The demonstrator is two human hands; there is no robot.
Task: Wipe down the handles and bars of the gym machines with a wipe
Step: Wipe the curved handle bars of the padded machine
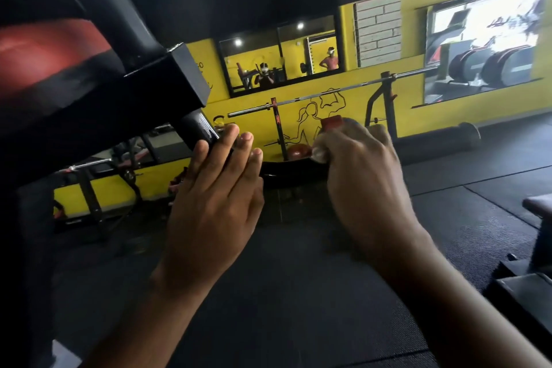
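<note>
At the machine's lower edge, head view, a black bar point(294, 172) runs rightward from the frame point(167, 81) and passes under both hands. The left hand point(215, 197) lies on the bar just beside the frame's round sleeve point(197, 130). Its fingers are straight and laid flat, and it steadies the bar without gripping it. The right hand point(361, 176) is clenched, with its fingers curled over the bar and the wipe point(320, 150) bunched inside them.

Probable faults from this position:
- Incomplete coverage. The wipe is crumpled into a small wad, so a stroke along the bar is likely to clean only the side under the fingers.
- Missed section. The left hand covers the part of the bar next to the sleeve, and that part stays unwiped unless the hand is lifted away.
- Slip. The left hand rests flat, so a hard stroke by the right hand could shift the bar, or the wad could work out of the grip.

Wipe location: the wipe sits at the left side of the right hand, between the curled fingers and the bar, and only a pale fold protrudes toward the left hand. A bare stretch of bar separates the two hands. A red piece point(333, 122) shows just above the right knuckles. It cannot be determined whether this piece belongs to the bar or stands behind it.
</note>
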